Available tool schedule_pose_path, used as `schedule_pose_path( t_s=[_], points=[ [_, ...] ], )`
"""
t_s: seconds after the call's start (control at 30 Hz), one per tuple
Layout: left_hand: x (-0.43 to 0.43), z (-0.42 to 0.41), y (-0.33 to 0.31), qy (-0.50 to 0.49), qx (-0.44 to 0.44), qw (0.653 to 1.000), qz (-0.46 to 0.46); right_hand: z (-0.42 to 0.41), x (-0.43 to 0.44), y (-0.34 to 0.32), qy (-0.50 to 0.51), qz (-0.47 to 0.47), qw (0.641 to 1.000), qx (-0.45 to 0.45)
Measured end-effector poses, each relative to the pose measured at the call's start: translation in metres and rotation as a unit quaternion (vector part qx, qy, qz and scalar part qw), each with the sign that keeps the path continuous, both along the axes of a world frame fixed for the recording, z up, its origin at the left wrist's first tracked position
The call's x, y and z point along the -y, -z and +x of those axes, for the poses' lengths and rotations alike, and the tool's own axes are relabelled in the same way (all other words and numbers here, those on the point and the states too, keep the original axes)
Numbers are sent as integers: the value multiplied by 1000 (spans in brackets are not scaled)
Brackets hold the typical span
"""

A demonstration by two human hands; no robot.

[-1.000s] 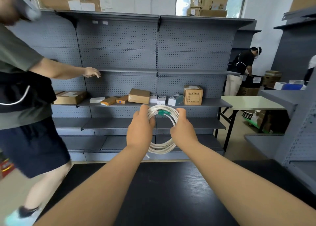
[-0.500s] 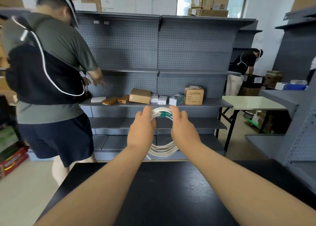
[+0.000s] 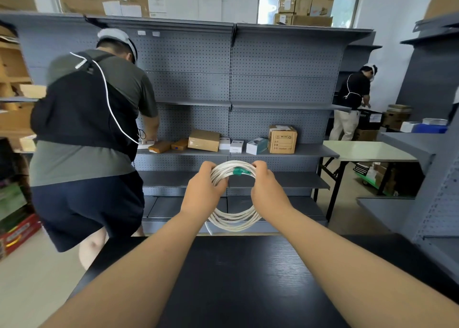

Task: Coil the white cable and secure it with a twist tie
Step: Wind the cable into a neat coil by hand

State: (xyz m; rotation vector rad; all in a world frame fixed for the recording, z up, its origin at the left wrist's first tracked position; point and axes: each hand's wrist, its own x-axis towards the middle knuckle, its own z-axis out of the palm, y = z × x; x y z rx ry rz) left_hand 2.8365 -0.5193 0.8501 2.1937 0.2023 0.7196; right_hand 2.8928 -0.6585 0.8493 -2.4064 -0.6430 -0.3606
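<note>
Head view: both hands raised over the far edge of a black wood-grain table (image 3: 248,278).
Left hand (image 3: 202,193): fingers curled over the upper left of the coil, gripping the strands.
Right hand (image 3: 269,191): fingers curled over the upper right of the coil, gripping it.
Cable: white round cable coiled in several loops (image 3: 233,220), held upright in the air between the two hands, clear of the table.
Tie: green twist tie (image 3: 239,171) on the top strands, between the hands; it appears wrapped round them, but whether it is twisted closed cannot be confirmed.
Change: half a second ago both thumbs stood up beside the tie; they are now folded down. Coil position unchanged.
Bystander: person in grey shirt and black vest (image 3: 84,128) has stepped further right, reaching to the grey pegboard shelving (image 3: 273,91).
</note>
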Motion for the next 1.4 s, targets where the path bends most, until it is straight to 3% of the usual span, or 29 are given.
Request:
schedule_pose_path(
  t_s=[0.53, 0.8, 0.97, 1.07, 1.2, 1.4],
  points=[
    [8, -1, 0, -2, 86, 984, -158, 4, 1, -4, 4, 201, 966, -165],
    [8, 2, -7, -7, 96, 995, -9, -1, 4, -7, -30, 81, 996, 1],
    [13, 0, -17, 11, 80, 988, 134, -5, 7, -10, -56, 15, 998, 39],
    [13, -1, -21, 16, 78, 985, 153, -4, 7, -10, -50, 31, 998, 19],
    [10, -2, -16, 3, 81, 992, 100, -2, 6, -10, -34, 59, 998, -11],
    [12, -1, -7, -20, 58, 997, -48, 3, 7, -8, 41, 176, 976, -120]
  ],
)
